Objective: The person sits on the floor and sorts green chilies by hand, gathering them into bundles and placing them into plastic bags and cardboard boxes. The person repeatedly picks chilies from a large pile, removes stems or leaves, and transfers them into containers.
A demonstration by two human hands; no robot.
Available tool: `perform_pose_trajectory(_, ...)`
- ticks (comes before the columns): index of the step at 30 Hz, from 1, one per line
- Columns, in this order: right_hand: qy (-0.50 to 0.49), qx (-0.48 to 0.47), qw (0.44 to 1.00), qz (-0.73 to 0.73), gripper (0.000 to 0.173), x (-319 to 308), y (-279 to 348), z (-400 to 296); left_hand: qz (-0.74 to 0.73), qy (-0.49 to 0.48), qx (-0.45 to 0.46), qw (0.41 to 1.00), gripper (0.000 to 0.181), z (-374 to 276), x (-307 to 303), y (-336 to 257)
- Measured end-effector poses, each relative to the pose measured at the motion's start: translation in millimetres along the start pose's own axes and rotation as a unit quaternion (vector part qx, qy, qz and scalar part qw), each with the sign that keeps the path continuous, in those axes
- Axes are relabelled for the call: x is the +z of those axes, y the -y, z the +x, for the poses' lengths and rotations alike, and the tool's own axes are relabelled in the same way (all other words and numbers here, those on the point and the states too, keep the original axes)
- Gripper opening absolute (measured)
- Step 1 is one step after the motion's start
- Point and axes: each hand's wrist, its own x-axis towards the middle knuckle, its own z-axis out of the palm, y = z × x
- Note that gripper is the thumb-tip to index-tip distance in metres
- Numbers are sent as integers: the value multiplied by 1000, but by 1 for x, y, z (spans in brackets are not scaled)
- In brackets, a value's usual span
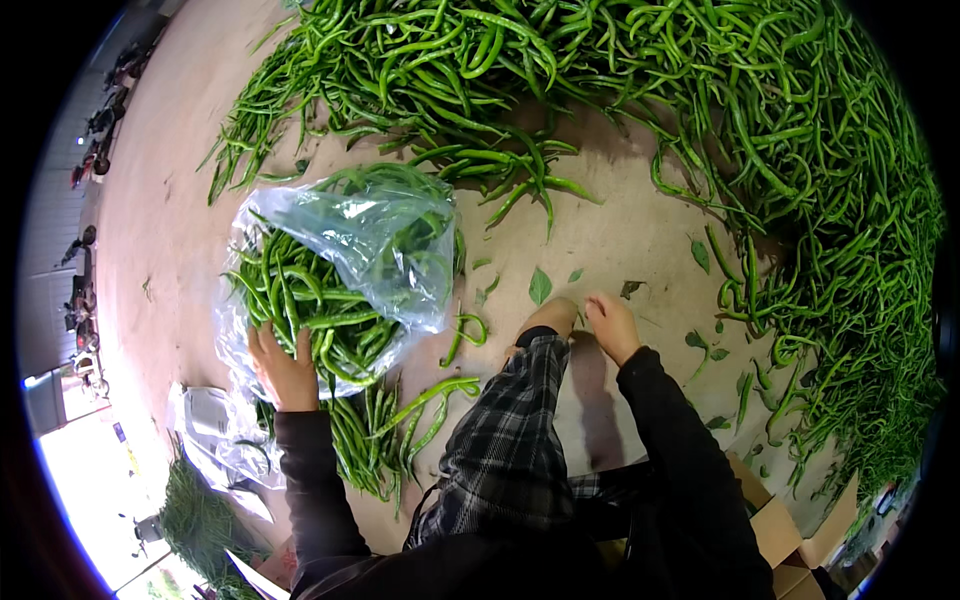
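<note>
My left hand (285, 375) rests at the near edge of a clear plastic bag (420, 262), thumb and fingers apart, fingertips touching the long green chili peppers (300, 289) inside. The bag lies with its mouth open towards me, and a loose flap of film covers the far right part of the peppers. My right hand (613, 328) is above the floor beside my knee, its fingers curled. Whether it holds anything small is unclear. More chili peppers (360, 442) lie below the bag, next to my left forearm.
A large heap of green chili peppers (757, 127) curves around the far and right sides. Loose leaves (540, 286) dot the floor (615, 217). White plastic packaging (214, 424) lies at left, a cardboard box (776, 529) at lower right. Parked motorcycles (82, 300) line the left side.
</note>
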Motion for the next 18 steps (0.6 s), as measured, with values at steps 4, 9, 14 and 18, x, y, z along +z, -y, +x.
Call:
perform_pose_trajectory(4,-33,-4,999,3,25,-1,-4,71,-252,50,1,966,30,17,40,-97)
perform_pose_trajectory(9,29,-14,997,-67,32,17,27,133,-334,129,75,931,25,59,191,-202)
perform_pose_trajectory(14,-7,-59,977,-207,44,28,43,185,-107,64,114,986,22,95,293,-226)
perform_pose_trajectory(18,-20,-41,944,-328,36,31,32,199,-125,194,208,951,15,77,301,-243)
